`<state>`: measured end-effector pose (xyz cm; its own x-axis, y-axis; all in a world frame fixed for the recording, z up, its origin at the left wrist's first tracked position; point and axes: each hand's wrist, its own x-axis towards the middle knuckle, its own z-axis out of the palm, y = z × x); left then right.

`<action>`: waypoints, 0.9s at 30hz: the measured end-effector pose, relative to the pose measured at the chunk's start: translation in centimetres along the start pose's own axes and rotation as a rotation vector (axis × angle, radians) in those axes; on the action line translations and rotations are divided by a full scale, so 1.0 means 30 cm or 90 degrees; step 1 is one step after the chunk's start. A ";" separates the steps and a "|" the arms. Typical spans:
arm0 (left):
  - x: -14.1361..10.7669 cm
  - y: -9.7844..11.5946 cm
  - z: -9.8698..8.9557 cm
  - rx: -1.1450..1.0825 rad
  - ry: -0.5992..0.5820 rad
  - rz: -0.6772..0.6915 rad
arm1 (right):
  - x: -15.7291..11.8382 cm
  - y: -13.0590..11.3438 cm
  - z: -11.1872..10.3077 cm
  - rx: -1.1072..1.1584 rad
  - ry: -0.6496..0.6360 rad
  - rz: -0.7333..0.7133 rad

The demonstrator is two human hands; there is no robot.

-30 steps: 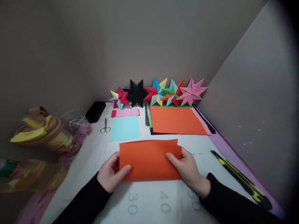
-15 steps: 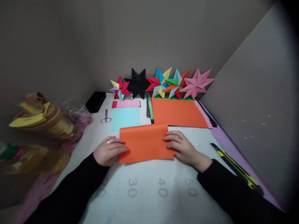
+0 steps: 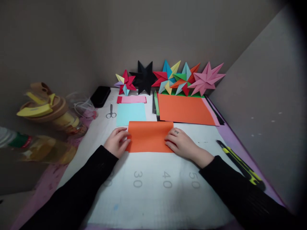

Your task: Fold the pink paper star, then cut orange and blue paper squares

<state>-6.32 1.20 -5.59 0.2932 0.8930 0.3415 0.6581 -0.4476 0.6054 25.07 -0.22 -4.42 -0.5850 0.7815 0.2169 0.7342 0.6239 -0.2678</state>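
A sheet of orange paper (image 3: 150,137) lies doubled over on the cutting mat, its rounded fold at the far side. At its left edge is my left hand (image 3: 117,140), fingers bent and apart, fingertips touching the paper. My right hand (image 3: 179,142) has its fingers close together over the right edge, holding the sheet; its thumb is hidden. A light blue paper square (image 3: 130,114) lies just behind the orange sheet, on the left.
Folded paper stars (image 3: 144,77) lean against the wall. Before them lie an orange paper stack (image 3: 187,108), pink strips (image 3: 131,99), scissors (image 3: 111,112) and a black phone-like object (image 3: 100,96). A yellow-black cutter (image 3: 241,164) lies right; a lidded cup (image 3: 59,111) and bottle (image 3: 43,148) stand left.
The near edge of the doubled orange paper looks straighter, and its outer edges line up more closely. My left hand's fingers have spread and bent. The camera view has tilted slightly.
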 end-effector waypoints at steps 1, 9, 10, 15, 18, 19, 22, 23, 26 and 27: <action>0.001 0.004 0.005 -0.039 -0.012 -0.076 | 0.006 -0.004 0.003 -0.009 0.001 0.000; 0.012 0.013 0.014 -0.190 -0.094 -0.248 | 0.017 -0.003 0.035 -0.077 0.052 0.045; 0.013 0.016 0.012 -0.188 -0.097 -0.252 | 0.015 -0.001 0.040 -0.079 0.061 0.052; 0.013 0.018 0.011 -0.148 -0.107 -0.243 | -0.005 0.012 0.055 -0.059 0.083 0.087; 0.014 0.018 0.015 -0.139 -0.105 -0.237 | -0.015 0.019 0.061 -0.047 0.091 0.092; 0.014 0.018 0.016 -0.135 -0.105 -0.237 | -0.017 0.021 0.063 -0.043 0.096 0.092; 0.016 0.022 0.017 -0.132 -0.102 -0.248 | -0.018 0.027 0.070 -0.036 0.107 0.092; 0.017 0.023 0.016 -0.134 -0.102 -0.253 | -0.018 0.028 0.072 -0.034 0.109 0.092; 0.018 0.025 0.014 -0.140 -0.107 -0.265 | -0.019 0.030 0.076 -0.032 0.106 0.093; 0.018 0.025 0.014 -0.139 -0.107 -0.268 | -0.019 0.029 0.076 -0.031 0.105 0.094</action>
<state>-5.38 1.37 -5.25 0.1533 0.9854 -0.0743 0.5888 -0.0308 0.8077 25.27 -0.12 -6.92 -0.4089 0.8509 0.3298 0.8257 0.4988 -0.2633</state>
